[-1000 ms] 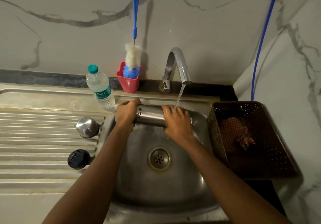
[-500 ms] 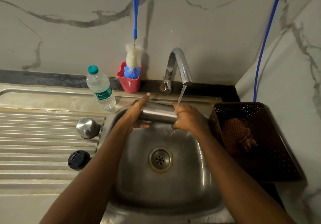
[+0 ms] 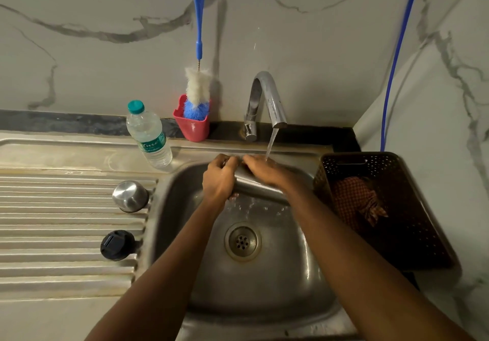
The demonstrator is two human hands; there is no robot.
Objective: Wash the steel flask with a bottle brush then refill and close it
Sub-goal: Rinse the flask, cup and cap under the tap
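Note:
The steel flask (image 3: 254,187) lies sideways over the sink (image 3: 312,274), mostly covered by both hands. My left hand (image 3: 218,180) grips its left part from above. My right hand (image 3: 267,171) lies over its top right, under the water running from the tap (image 3: 267,97). The bottle brush (image 3: 197,86), blue handle with white and blue bristles, stands in a red cup (image 3: 191,126) against the wall. The flask's steel cap (image 3: 129,196) and black inner lid (image 3: 116,245) rest on the ridged drainboard (image 3: 53,221).
A plastic water bottle (image 3: 149,135) with a green cap stands left of the red cup. A dark perforated basket (image 3: 412,229) holding a checked cloth (image 3: 357,203) sits right of the sink. A blue hose (image 3: 397,57) hangs down the right wall.
Both hands have drawn closer together on the flask, now nearly touching at its top. My left hand has moved from the flask's end to grip over its body. The water keeps running.

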